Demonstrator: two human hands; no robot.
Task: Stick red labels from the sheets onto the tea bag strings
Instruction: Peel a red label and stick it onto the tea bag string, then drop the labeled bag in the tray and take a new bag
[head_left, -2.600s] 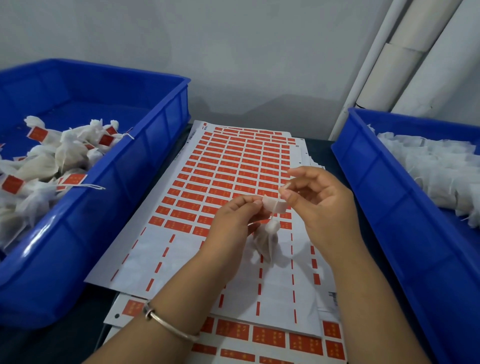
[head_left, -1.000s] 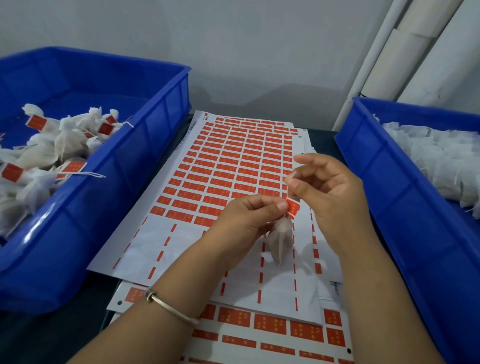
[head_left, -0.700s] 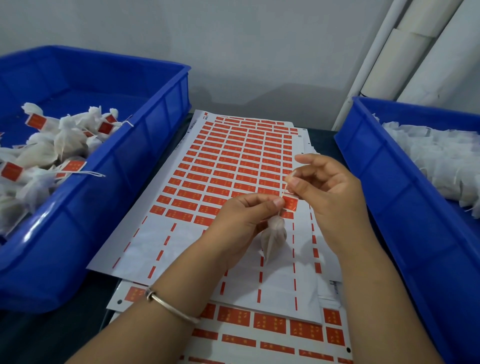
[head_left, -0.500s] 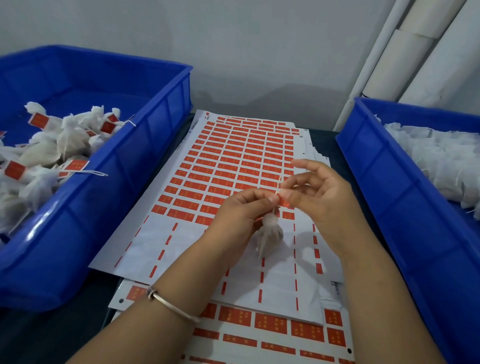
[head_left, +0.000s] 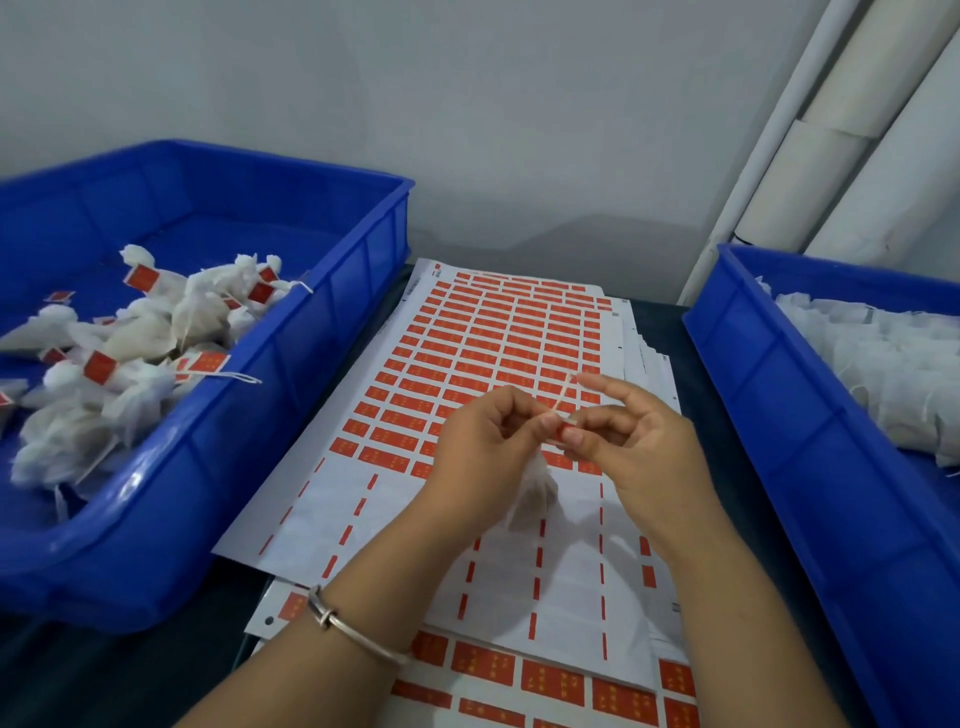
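Above the label sheet (head_left: 483, 343), my left hand (head_left: 480, 452) and my right hand (head_left: 631, 441) meet fingertip to fingertip. Both pinch a small red label (head_left: 561, 429) folded around the tea bag string (head_left: 565, 393), whose loose end sticks up past my right fingers. The white tea bag (head_left: 532, 496) hangs below my left hand, partly hidden by it. The sheet's near rows are peeled bare, with red labels left in the far rows.
A blue bin (head_left: 171, 519) on the left holds several tea bags with red labels (head_left: 135, 353). A blue bin (head_left: 810, 467) on the right holds a pile of unlabelled tea bags (head_left: 883, 374). More label sheets (head_left: 519, 670) lie underneath. White pipes (head_left: 831, 130) stand back right.
The right hand brought a red label to the string held by the left hand. Both hands have closed together on it, and the bag hangs lower under the left hand.
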